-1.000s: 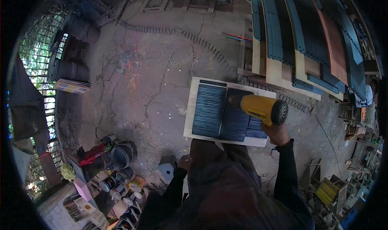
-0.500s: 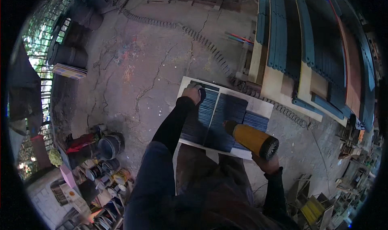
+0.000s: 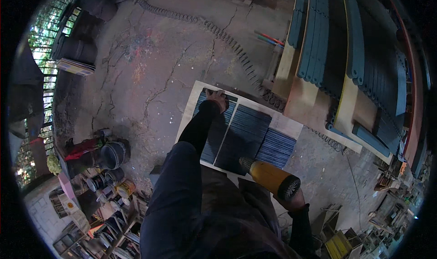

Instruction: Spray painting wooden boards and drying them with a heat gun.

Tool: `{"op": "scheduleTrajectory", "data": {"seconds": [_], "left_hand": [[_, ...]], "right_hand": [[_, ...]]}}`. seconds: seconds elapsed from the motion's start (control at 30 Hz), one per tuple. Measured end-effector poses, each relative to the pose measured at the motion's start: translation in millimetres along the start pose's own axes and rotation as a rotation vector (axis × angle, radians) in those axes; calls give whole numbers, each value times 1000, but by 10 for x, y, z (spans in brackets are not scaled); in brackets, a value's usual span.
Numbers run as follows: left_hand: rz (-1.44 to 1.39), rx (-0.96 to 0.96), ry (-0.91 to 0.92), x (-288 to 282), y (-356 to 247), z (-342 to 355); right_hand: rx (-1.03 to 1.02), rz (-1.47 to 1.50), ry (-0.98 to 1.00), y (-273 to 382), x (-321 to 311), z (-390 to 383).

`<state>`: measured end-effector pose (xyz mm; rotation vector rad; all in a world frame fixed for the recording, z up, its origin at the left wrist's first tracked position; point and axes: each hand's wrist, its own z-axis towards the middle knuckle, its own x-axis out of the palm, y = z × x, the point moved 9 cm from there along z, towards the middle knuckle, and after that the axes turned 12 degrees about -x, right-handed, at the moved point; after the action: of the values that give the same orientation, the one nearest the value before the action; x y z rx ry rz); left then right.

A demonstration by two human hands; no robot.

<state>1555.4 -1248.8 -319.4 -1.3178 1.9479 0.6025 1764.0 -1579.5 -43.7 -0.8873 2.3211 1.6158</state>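
Observation:
A yellow heat gun (image 3: 269, 175) with a dark vented back end is in my right hand (image 3: 295, 201), which wraps round its handle from below. Its nozzle points left over the lower edge of a pale board (image 3: 287, 122). Rows of thin dark blue-grey strips (image 3: 243, 134) lie side by side on that board, split by a narrow light divider. My left hand (image 3: 217, 100) rests at the upper end of the left row, fingers bent over something dark that I cannot make out. My left forearm covers part of that row.
Stacks of blue-grey slats (image 3: 314, 45) on pale boards stand at the right. A coiled hose (image 3: 236, 50) crosses the cracked floor behind the board. At the left are a black bucket (image 3: 114, 154), paint cans (image 3: 125, 188) and red cloth (image 3: 84, 149). A yellow-lined box (image 3: 339, 245) sits lower right.
The heat gun has moved left and down, its nozzle now nearer the board's lower edge. My left hand sits slightly farther right along the board's upper edge. The whole view has shifted a little.

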Motion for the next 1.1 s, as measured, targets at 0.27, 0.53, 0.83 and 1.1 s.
{"op": "scheduleTrajectory", "data": {"seconds": [0.27,0.53,0.83,1.1], "left_hand": [[-93,51,-40,-161,-29,-128],[-72,105,-137,-104,-195,-242],[116,-15,-384,99,-722,-241],[-226,-38,-500,20,-891,-190]], "right_hand": [[-77,-316,31,15,106,-36],[-31,-274,-163,233,-373,64],[-170,-245,-303,583,-449,690],[-175,118,-236,848,-352,1757]]}}
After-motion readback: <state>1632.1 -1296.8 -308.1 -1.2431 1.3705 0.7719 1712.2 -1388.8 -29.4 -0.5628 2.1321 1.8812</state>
